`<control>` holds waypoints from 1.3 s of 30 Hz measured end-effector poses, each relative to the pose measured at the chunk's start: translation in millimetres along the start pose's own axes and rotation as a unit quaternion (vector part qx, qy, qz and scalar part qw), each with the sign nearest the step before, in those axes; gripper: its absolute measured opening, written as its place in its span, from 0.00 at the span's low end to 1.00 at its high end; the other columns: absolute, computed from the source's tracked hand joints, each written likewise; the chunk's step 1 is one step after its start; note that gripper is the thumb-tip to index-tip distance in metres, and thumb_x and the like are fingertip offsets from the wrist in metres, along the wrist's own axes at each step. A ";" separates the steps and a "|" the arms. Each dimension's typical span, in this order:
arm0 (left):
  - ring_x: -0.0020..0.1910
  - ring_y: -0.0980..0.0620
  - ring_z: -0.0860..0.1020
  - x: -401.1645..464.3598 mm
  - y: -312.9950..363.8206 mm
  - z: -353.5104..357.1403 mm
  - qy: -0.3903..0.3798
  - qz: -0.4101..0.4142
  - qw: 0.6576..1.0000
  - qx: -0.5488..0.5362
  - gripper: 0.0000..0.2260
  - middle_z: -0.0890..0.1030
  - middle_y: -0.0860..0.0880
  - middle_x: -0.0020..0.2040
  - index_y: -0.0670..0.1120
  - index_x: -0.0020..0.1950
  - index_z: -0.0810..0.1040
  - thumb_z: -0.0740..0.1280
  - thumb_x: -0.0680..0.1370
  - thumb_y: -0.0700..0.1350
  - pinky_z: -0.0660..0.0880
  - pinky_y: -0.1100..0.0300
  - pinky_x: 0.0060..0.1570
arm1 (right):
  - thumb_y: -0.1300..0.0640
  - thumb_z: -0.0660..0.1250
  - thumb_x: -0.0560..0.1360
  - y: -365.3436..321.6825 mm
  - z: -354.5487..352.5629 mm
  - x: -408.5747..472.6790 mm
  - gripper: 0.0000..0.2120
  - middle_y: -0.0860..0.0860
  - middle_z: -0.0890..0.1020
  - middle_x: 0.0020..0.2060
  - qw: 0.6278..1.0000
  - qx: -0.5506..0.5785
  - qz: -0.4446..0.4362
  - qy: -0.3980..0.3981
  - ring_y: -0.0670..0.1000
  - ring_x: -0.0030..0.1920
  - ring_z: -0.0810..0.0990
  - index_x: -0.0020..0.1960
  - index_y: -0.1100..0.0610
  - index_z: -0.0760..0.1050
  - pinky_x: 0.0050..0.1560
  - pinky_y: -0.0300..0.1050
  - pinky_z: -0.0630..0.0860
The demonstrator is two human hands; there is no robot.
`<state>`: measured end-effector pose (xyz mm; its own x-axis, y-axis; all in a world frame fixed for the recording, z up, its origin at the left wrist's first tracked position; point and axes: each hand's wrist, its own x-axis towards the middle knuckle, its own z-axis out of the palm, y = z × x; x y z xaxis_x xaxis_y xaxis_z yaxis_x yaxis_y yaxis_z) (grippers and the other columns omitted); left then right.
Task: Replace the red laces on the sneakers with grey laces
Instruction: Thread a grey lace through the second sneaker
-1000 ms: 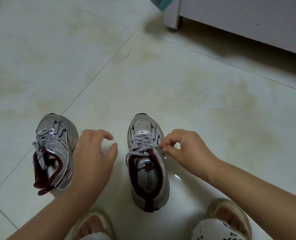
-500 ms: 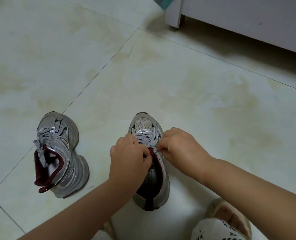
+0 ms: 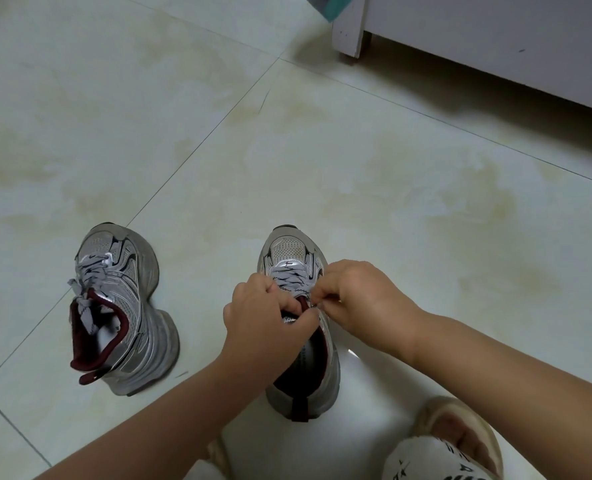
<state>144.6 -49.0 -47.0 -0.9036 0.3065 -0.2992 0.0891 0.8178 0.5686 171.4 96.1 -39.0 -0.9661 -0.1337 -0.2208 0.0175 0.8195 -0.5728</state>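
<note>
Both hands' grip [image 3: 310, 304] pinches grey laces [image 3: 292, 279].

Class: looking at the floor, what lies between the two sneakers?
Head view: only bare tile floor between the left sneaker and the right sneaker; nearer the camera, the left hand's forearm crosses.

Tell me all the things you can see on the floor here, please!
sneakers: 2, silver-grey with dark red lining; left one stands alone, right one between the hands
grey laces: on both sneakers, left shoe's, right shoe's
floor: pale tiles
furniture: 1, white, top right
slippers: 2, beige, right one on a foot at bottom edge
left hand: pinches lace
right hand: pinches lace
</note>
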 end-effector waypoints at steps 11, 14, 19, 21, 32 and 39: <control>0.53 0.50 0.69 3.9 -0.5 2.3 -0.042 -0.040 0.997 -0.046 0.03 0.66 0.58 0.41 0.49 0.38 0.79 0.71 0.70 0.42 0.67 0.53 0.56 | 0.60 0.63 0.74 -5.9 9.0 -7.5 0.08 0.52 0.81 0.46 0.996 0.051 0.060 0.034 0.52 0.49 0.76 0.49 0.56 0.81 0.50 0.46 0.71; 0.54 0.48 0.71 3.3 0.6 -0.3 -0.051 -0.039 0.996 -0.065 0.01 0.67 0.56 0.42 0.46 0.39 0.81 0.71 0.70 0.42 0.68 0.48 0.59 | 0.59 0.61 0.75 -8.5 11.0 -5.7 0.10 0.52 0.81 0.47 0.998 0.009 0.059 0.033 0.52 0.51 0.75 0.50 0.56 0.80 0.49 0.44 0.69; 0.53 0.50 0.69 3.0 -1.3 -1.7 -0.056 -0.031 0.994 -0.084 0.05 0.67 0.58 0.41 0.50 0.38 0.81 0.70 0.69 0.40 0.67 0.48 0.60 | 0.58 0.64 0.75 -9.6 13.2 -5.9 0.07 0.51 0.80 0.45 0.994 0.032 0.085 0.066 0.52 0.49 0.75 0.52 0.54 0.76 0.46 0.42 0.67; 0.52 0.52 0.66 2.6 -2.4 -0.5 -0.048 -0.016 0.997 -0.057 0.06 0.67 0.59 0.41 0.50 0.40 0.82 0.69 0.69 0.40 0.66 0.51 0.59 | 0.60 0.70 0.71 -7.5 11.8 -4.6 0.04 0.49 0.80 0.37 0.976 0.140 0.149 0.081 0.49 0.40 0.76 0.41 0.53 0.77 0.42 0.39 0.69; 0.48 0.53 0.65 3.8 -10.0 8.1 -0.002 0.043 0.999 -0.008 0.02 0.66 0.56 0.40 0.47 0.37 0.81 0.71 0.71 0.43 0.65 0.58 0.49 | 0.60 0.71 0.70 -9.9 19.9 -9.9 0.04 0.44 0.73 0.44 0.936 0.296 0.178 0.074 0.43 0.48 0.72 0.43 0.53 0.78 0.44 0.25 0.65; 0.44 0.52 0.71 5.9 -4.3 -19.2 -0.071 0.032 0.990 -0.116 0.17 0.72 0.53 0.39 0.50 0.29 0.69 0.67 0.71 0.32 0.65 0.64 0.44 | 0.57 0.71 0.70 -7.0 28.2 -17.8 0.33 0.48 0.71 0.57 0.919 0.324 0.222 0.024 0.47 0.57 0.74 0.70 0.53 0.58 0.59 0.40 0.72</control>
<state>130.8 -60.1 -36.4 -0.8294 0.4327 -0.3534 0.0299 0.6660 0.7453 195.7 77.0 -53.3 -0.8365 0.1717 -0.5204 0.5479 0.2802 -0.7882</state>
